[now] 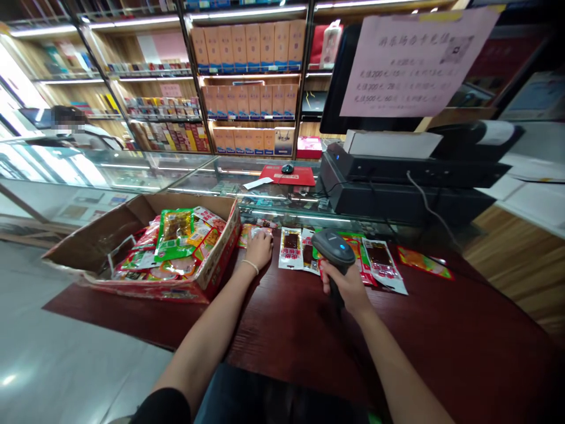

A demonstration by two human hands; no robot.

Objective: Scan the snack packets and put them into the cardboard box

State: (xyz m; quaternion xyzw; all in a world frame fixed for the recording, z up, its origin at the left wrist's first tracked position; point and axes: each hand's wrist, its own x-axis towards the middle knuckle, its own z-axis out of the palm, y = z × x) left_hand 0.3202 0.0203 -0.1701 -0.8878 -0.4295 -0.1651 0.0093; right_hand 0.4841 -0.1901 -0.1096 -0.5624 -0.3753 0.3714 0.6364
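My right hand (348,288) is wrapped round the handle of a black barcode scanner (334,246), which shows a blue light on top. Under and beyond the scanner lie several snack packets in a row, among them a white packet with a dark window (291,247) and another white packet (383,262) at the right. My left hand (259,250), with a bracelet at the wrist, rests by the table's far edge. Its fingers are bent down onto a colourful snack packet (243,237), partly hidden by the hand.
Left of my arm stands an open cardboard box (212,277) holding many snack packets. An orange-green packet (424,262) lies at the right of the brown table (282,330). Behind are a glass counter, a mouse (287,168) on a red pad, and a monitor (338,76). A person sits far left.
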